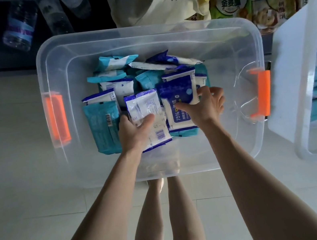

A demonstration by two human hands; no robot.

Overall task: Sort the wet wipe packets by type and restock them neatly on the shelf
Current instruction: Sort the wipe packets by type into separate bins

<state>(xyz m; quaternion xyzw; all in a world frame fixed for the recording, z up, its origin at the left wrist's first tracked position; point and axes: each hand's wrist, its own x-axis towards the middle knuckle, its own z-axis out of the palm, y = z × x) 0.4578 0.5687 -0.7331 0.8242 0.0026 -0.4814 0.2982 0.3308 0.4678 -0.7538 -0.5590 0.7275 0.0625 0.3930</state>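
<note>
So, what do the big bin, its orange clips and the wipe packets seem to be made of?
The bin looks like clear, smooth rigid plastic: the floor shows through its walls. The orange clips seem opaque moulded plastic, fairly matte. The wipe packets seem thin glossy plastic film: they crinkle, catch light, and have printed faces.

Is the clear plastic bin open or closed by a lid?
Open: no lid covers the clear plastic bin with orange handles; the left hand and the right hand reach inside.
</note>
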